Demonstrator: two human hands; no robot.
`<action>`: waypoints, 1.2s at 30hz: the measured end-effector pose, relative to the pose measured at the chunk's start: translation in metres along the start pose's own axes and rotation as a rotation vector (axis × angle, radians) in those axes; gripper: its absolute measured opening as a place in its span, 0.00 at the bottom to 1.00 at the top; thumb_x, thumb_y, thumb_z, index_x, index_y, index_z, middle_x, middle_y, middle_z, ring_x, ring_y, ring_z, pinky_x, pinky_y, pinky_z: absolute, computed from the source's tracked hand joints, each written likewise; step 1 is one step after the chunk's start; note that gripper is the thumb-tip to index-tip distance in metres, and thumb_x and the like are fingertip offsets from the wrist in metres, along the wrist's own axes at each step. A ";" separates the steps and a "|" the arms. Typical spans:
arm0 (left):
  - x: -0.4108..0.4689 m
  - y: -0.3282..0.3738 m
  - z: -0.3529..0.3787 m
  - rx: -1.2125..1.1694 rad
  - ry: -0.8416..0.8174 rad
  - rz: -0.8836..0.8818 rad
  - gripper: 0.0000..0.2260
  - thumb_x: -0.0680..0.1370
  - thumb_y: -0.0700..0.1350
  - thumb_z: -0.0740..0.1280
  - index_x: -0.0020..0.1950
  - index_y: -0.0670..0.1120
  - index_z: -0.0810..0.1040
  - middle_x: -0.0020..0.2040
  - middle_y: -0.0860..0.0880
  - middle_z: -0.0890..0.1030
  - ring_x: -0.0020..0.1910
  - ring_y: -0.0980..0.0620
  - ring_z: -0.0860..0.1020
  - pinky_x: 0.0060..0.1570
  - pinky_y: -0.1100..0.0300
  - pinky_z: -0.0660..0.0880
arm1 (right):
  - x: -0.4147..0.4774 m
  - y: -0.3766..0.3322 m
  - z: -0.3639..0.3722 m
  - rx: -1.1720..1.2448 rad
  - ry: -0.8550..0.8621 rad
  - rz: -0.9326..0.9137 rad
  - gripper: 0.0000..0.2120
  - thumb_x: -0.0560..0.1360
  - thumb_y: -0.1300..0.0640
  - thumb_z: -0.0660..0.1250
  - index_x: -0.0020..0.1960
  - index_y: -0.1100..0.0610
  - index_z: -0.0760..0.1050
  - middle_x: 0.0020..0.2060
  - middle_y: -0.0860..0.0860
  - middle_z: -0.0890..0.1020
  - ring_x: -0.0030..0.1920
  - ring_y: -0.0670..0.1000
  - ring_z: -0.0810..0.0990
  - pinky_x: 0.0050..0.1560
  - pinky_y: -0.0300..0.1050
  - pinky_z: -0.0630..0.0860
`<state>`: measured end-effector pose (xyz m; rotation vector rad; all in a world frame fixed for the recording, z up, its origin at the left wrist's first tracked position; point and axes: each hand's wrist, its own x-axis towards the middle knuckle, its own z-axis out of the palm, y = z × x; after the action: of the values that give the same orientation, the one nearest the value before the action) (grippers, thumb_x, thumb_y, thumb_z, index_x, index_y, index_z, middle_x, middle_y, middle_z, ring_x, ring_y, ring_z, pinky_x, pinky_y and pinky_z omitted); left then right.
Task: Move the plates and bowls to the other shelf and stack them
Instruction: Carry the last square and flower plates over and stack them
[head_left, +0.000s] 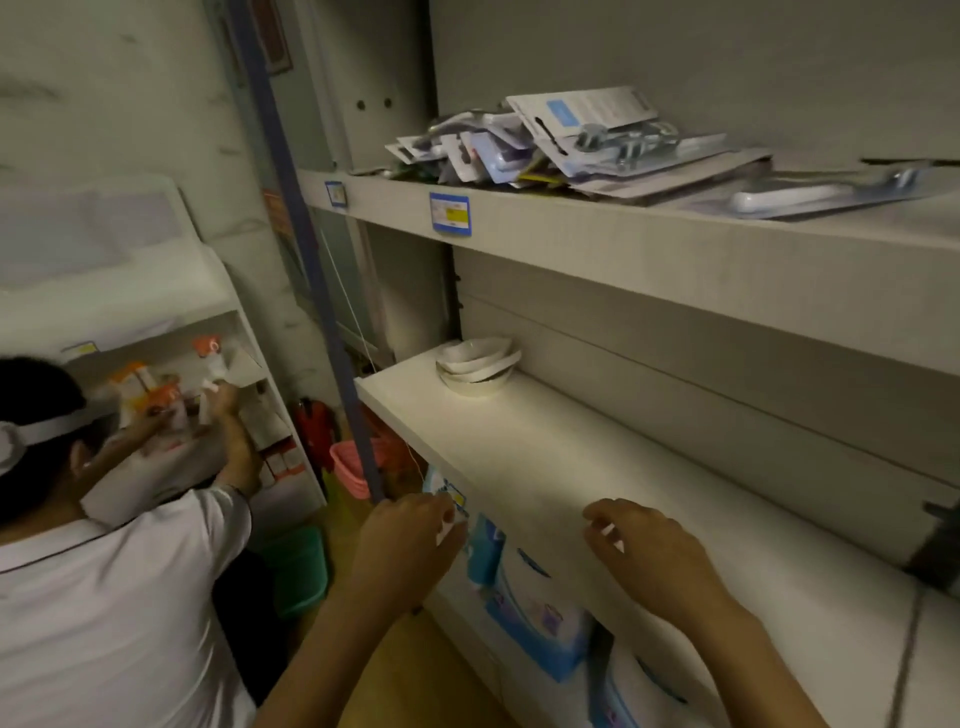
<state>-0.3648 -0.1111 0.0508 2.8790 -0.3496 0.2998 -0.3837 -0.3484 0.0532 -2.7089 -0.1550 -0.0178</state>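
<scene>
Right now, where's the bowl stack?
In the head view, the bowl stack sits at the far left end of the middle shelf, against the back panel, well beyond both hands.

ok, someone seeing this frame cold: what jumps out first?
Probably the two bare hands low in the frame, the left hand and right hand, both empty with curled fingers at the front edge of the middle shelf. Next, the small stack of white bowls alone at that shelf's far left end. Then the heap of packaged goods on the shelf above.
</scene>
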 end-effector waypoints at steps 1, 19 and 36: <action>0.013 -0.009 0.001 0.007 0.005 0.000 0.12 0.78 0.55 0.57 0.49 0.50 0.75 0.46 0.51 0.82 0.43 0.53 0.79 0.48 0.58 0.77 | 0.013 -0.001 0.002 -0.008 0.004 0.003 0.16 0.79 0.47 0.53 0.65 0.46 0.69 0.62 0.44 0.76 0.57 0.46 0.76 0.55 0.40 0.73; 0.246 -0.137 0.045 -0.173 -0.176 0.120 0.12 0.78 0.53 0.59 0.52 0.46 0.76 0.50 0.50 0.81 0.46 0.55 0.76 0.55 0.62 0.72 | 0.193 -0.045 0.053 -0.065 0.091 0.265 0.16 0.79 0.46 0.54 0.64 0.47 0.71 0.59 0.44 0.78 0.55 0.46 0.78 0.51 0.40 0.73; 0.373 -0.229 0.077 -0.272 -0.269 0.260 0.09 0.77 0.48 0.60 0.49 0.47 0.78 0.42 0.48 0.80 0.41 0.50 0.76 0.39 0.61 0.70 | 0.408 -0.091 0.086 0.086 0.142 0.759 0.26 0.78 0.40 0.48 0.57 0.57 0.74 0.52 0.57 0.81 0.53 0.58 0.79 0.48 0.47 0.72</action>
<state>0.0617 0.0075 0.0170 2.6044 -0.7524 -0.0911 0.0104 -0.1876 0.0275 -2.4975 0.8838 0.0209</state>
